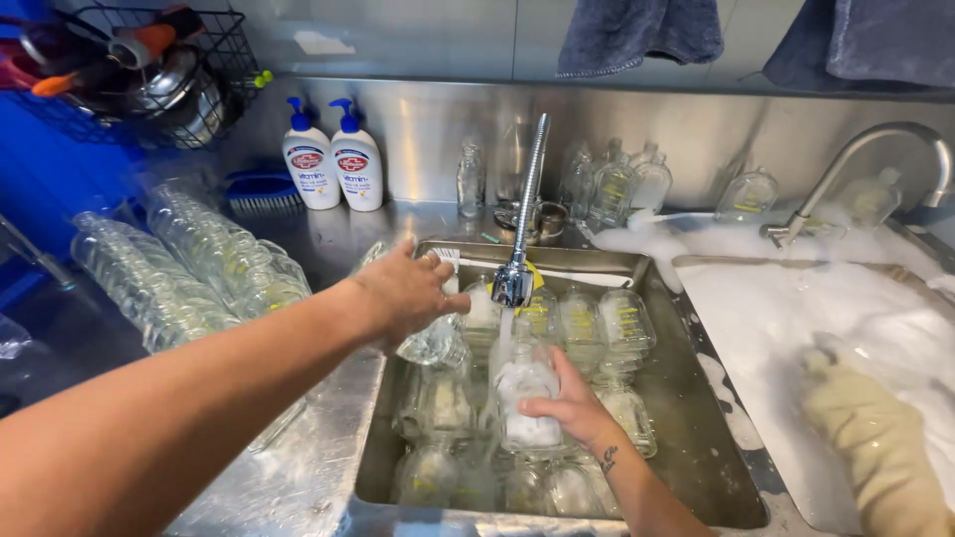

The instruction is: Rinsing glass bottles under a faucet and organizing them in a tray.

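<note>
Down in the head view, the right hand (572,406) grips a clear glass bottle (525,396) from its right side, fingers wrapped round the lower body, and holds it upright under the flexible tap (525,214). Water runs straight down into the bottle's mouth, so its long axis stands vertical, in line with the stream. The left hand (406,290) reaches across the sink's left rim and closes on a second clear bottle (435,343), which hangs tilted just left of the stream and slightly above the first. Of the 2 hands, the right sits nearer the camera and lower in the steel sink (696,398), where more bottles (597,323) lie on their sides. Rinsed bottles (179,264) lie in rows on the counter to the left, with 2 soap pump dispensers (333,157) behind. At far right a gloved hand (865,428) of another person works in a foam-filled basin (796,328)
</note>
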